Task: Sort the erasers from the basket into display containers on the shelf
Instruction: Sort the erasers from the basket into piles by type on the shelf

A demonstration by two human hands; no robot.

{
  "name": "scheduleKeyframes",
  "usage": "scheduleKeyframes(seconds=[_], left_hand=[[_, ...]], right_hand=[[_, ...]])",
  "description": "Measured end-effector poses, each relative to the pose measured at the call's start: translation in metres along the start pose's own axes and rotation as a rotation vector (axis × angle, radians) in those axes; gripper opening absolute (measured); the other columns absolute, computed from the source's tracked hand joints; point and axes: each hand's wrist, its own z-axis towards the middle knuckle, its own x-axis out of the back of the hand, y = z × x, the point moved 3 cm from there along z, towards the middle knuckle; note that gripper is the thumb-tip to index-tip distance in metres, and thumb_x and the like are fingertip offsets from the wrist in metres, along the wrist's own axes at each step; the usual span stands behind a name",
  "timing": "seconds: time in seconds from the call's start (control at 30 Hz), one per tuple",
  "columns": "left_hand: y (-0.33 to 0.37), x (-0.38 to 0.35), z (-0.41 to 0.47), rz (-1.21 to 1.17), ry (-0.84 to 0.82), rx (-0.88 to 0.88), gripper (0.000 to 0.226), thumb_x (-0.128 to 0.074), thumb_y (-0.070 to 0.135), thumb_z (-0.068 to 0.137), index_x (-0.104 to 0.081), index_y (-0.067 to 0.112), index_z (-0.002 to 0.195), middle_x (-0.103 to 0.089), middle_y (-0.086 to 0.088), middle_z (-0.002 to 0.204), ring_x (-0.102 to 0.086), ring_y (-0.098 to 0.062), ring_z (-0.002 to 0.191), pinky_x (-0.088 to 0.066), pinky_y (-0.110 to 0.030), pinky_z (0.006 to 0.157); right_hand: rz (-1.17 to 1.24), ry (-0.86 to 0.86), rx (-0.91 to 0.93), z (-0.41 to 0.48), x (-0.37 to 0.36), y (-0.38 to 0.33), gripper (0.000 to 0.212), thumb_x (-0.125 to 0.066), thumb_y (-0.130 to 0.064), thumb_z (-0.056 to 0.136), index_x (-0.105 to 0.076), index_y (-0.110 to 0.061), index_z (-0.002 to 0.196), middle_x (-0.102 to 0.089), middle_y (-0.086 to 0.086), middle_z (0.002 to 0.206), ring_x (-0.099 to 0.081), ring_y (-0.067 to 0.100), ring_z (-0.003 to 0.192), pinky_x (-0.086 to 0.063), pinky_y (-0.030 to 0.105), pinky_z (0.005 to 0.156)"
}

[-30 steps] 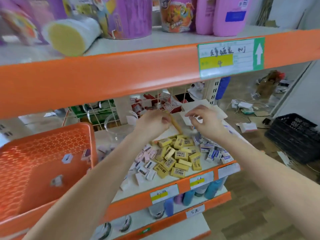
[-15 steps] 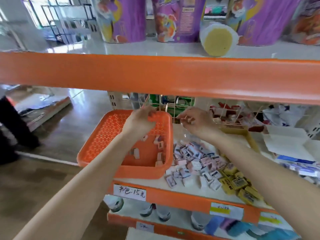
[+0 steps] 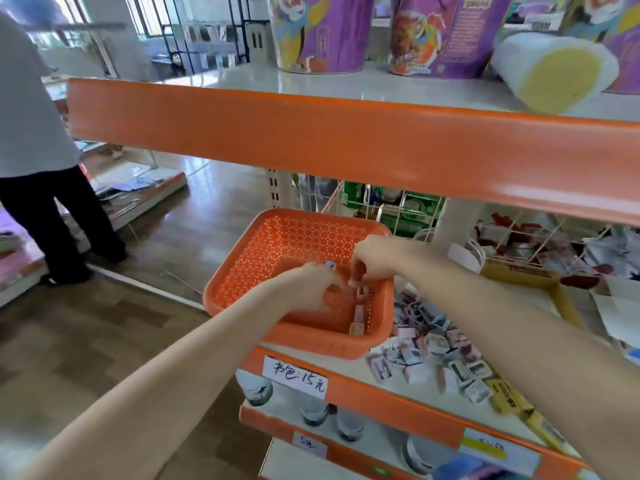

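Both hands are down in the orange basket [image 3: 242, 258], which sits at the left end of the shelf [image 3: 349, 370]. The right hand [image 3: 375, 259] reaches in from the right, wrist bent, its fingers [image 3: 360, 271] pinched together on a small pink eraser [image 3: 354, 282] by the basket's right wall. The left hand [image 3: 311, 289] is palm-down over the basket floor with its fingers curled under; I cannot tell if it has anything. A few loose erasers [image 3: 360, 311] line that right wall, and a pile of sorted erasers [image 3: 433, 344] lies on the shelf just right of the basket. These look light, firm little blocks in paper sleeves, probably a bit slick, so a fingertip pinch across the short sides should do.
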Motion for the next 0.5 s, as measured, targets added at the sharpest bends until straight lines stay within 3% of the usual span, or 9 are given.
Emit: scheduleKeyframes(seconds=[0.07,0.17,0.33,0.4,0.5], left_hand=[[0.000,-0.001,-0.002,-0.018,-0.047,-0.002,0.054,-0.070,0.019,0.081,-0.052,0.020,0.133,-0.052,-0.004,0.131,-0.048,-0.023,0.120,-0.039,-0.032,0.101],[-0.013,-0.004,-0.003,-0.057,-0.077,0.025,0.050,-0.071,0.019,0.081,-0.057,0.018,0.128,-0.057,-0.003,0.124,-0.053,-0.020,0.112,-0.037,-0.020,0.086],[-0.011,-0.008,-0.002,-0.070,-0.090,-0.008,0.041,-0.071,0.023,0.082,-0.061,0.019,0.122,-0.054,0.002,0.102,-0.049,-0.013,0.094,-0.036,-0.021,0.078],[-0.011,-0.009,0.000,-0.072,-0.098,0.000,0.036,-0.071,0.022,0.081,-0.064,0.019,0.116,-0.054,0.002,0.098,-0.048,-0.011,0.089,-0.039,-0.023,0.077],[-0.014,-0.008,0.000,-0.057,-0.072,0.019,0.026,-0.070,0.019,0.081,-0.068,0.018,0.107,-0.058,0.002,0.102,-0.053,-0.014,0.097,-0.040,-0.022,0.077]], right_hand=[[-0.075,-0.090,-0.031,0.003,-0.003,-0.007,0.028,-0.062,-0.026,0.087,-0.066,-0.026,0.115,-0.062,-0.005,0.105,-0.058,0.017,0.088,-0.052,0.030,0.074],[-0.194,-0.147,-0.028,0.008,-0.010,-0.013,0.037,-0.065,-0.037,0.083,-0.062,-0.025,0.117,-0.063,-0.004,0.107,-0.059,0.017,0.090,-0.050,0.029,0.071],[-0.269,-0.123,0.003,0.013,-0.019,-0.017,0.029,-0.064,-0.036,0.083,-0.064,-0.025,0.110,-0.061,-0.006,0.095,-0.060,0.018,0.087,-0.052,0.031,0.067],[-0.216,-0.098,0.022,0.012,-0.018,-0.019,0.029,-0.064,-0.032,0.083,-0.063,-0.023,0.110,-0.060,-0.004,0.096,-0.059,0.019,0.086,-0.052,0.031,0.070],[0.115,-0.012,0.052,0.012,-0.004,-0.015,0.030,-0.063,-0.021,0.083,-0.062,-0.025,0.112,-0.059,-0.003,0.102,-0.056,0.015,0.087,-0.050,0.028,0.072]])
